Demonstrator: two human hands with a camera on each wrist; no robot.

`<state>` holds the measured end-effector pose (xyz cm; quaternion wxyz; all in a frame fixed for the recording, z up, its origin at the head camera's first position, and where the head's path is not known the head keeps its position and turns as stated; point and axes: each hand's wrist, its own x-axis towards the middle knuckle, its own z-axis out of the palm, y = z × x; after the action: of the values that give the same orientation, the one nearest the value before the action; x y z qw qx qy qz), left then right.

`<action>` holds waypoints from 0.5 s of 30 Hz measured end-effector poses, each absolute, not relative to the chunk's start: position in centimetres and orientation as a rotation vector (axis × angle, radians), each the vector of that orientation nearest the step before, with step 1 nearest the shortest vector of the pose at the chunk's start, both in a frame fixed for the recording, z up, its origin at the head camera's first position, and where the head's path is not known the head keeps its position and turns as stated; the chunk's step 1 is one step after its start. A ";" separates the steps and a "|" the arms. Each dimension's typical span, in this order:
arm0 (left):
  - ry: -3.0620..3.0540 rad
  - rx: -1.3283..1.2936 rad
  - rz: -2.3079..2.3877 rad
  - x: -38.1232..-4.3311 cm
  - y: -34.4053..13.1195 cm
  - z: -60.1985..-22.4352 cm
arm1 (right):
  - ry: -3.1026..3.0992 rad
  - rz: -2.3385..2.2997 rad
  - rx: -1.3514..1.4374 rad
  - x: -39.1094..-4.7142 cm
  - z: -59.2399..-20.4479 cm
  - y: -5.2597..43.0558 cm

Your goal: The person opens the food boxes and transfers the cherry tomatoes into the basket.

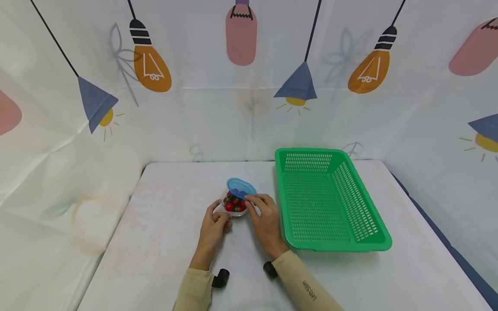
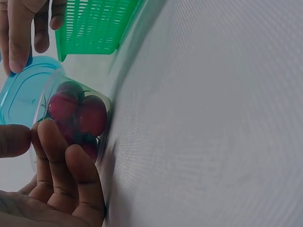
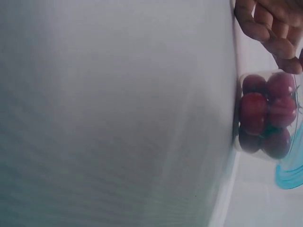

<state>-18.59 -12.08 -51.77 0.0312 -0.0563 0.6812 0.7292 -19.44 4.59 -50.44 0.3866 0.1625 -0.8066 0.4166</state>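
Note:
A small clear plastic box point(image 2: 105, 101) packed with red cherry tomatoes point(image 1: 230, 207) stands on the white table. My left hand point(image 1: 212, 227) holds the box at its left side, thumb and fingertips at the rim. A translucent blue lid point(image 1: 238, 185) is tilted up over the far part of the box, leaving the near tomatoes uncovered. My right hand point(image 1: 267, 221) pinches the lid's right edge between thumb and fingers. In the right wrist view the box and part of the lid point(image 3: 289, 175) show, but the right hand is out of frame.
A green plastic basket point(image 1: 285, 207) with slotted walls stands right of my right hand, close to it. The white table point(image 1: 155, 242) reaches back to a patterned cloth backdrop point(image 1: 218, 125). Black wrist cameras point(image 1: 221, 278) sit on both sleeves.

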 end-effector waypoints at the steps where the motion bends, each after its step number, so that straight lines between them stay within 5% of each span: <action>1: 2.098 -0.173 2.248 -18.6 -12.1 -51.8 | -2.055 1.067 0.396 -19.5 -50.5 4.6; 15: 2.096 -0.161 2.240 -18.4 -12.0 -51.1 | -2.077 1.149 0.075 -21.0 -49.4 4.4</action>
<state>-18.44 -11.98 -51.08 0.0349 -0.0523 0.6819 0.7287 -20.97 4.39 -49.35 0.3743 0.0294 -0.8110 0.4486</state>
